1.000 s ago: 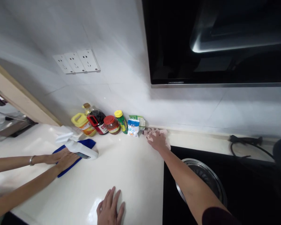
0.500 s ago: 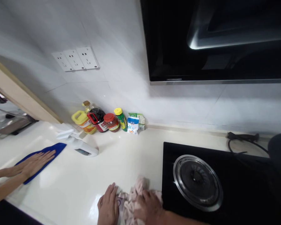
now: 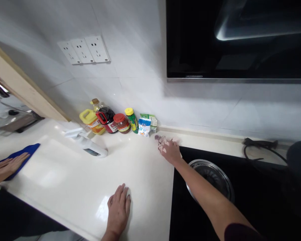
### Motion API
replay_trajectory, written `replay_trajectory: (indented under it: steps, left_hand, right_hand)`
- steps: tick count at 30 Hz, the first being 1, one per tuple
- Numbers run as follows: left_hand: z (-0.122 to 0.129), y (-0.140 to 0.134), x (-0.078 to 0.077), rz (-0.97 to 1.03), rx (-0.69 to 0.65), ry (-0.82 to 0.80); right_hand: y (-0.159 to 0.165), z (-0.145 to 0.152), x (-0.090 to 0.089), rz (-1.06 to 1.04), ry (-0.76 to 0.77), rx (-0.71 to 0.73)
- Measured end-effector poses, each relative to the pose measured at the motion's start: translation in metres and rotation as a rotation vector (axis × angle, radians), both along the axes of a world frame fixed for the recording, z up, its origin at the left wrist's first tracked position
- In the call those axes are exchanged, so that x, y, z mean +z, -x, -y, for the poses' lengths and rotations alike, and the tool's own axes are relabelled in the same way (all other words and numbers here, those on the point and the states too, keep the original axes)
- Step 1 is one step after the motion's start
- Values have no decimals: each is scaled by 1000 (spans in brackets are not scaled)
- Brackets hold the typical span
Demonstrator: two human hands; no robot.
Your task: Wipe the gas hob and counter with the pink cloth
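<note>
My right hand [image 3: 171, 151] presses a crumpled pale pink cloth [image 3: 161, 140] onto the white countertop [image 3: 142, 180], close to the back wall and the stove's far left corner. The fingers are closed over the cloth and hide part of it. My left hand [image 3: 118, 208] rests palm down near the front of the counter, its fingers stretched out with nothing in them. Just left of the cloth stands a blue and white packet [image 3: 143, 127], with a green packet [image 3: 153, 122] behind it.
A black stove [image 3: 180, 201] with a round burner lies right. A white spray bottle [image 3: 91, 147] lies on the counter. Along the wall stand a green shaker [image 3: 132, 121], a red-lidded jar [image 3: 121, 124] and several bottles. Another person's hands [image 3: 12, 164] press a blue cloth [image 3: 31, 151] at left.
My right hand has moved the pink cloth from the counter's front to the back by the wall. My left hand stays near the front. The other person's hands and blue cloth have shifted left.
</note>
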State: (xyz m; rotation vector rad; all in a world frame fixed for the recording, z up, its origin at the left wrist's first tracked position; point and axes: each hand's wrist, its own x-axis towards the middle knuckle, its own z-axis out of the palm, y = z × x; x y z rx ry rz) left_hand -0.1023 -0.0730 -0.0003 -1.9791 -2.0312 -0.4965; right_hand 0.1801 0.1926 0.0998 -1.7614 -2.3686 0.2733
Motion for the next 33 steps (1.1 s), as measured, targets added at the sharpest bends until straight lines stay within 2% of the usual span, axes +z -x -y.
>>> replay_trajectory:
  steps: [3,6,8,9,11,13,15,17,19,22,24,26,31,33]
  left_hand:
    - [-1,0,0,-13,5,-2]
    - [-2,1,0,-27,0,8]
    - [-3,1,0,-36,-1,4]
    - [-3,1,0,-39,0,0]
    - [-4,0,-1,-51,3,-13]
    - [-4,-1,-2,-65,11,-28]
    - [-5,-1,-3,-71,19,-40]
    - [-6,-2,-4,-66,17,-42]
    - [-7,-2,-4,-58,16,-39]
    - [-7,-3,-2,-46,29,-32]
    - [-8,-4,-1,-41,36,-26]
    - [-8,-5,1,-34,42,-14]
    - [-9,-4,3,7,48,16]
    - [-10,-4,5,46,57,35]
  right_hand:
    - [7,72,-29,-24,-13,87]
    - [6,155,-63,-187,-181,222]
    - [2,194,-76,-319,-214,317]
    - [0,205,-77,-393,-205,337]
    - [-8,206,-67,-540,-169,308]
    - [-23,184,-44,-627,-148,212]
    - [-43,147,-17,-582,-153,103]
    - [-64,106,5,-400,-118,-41]
    - [-79,71,13,-334,-106,-156]
    - [-85,46,3,-256,-65,-261]
    - [-78,56,-10,-216,-58,-241]
    - [-68,86,-23,-196,-73,-168]
    - [-47,206,-57,-198,-136,-35]
    - [-43,251,-69,-237,-249,24]
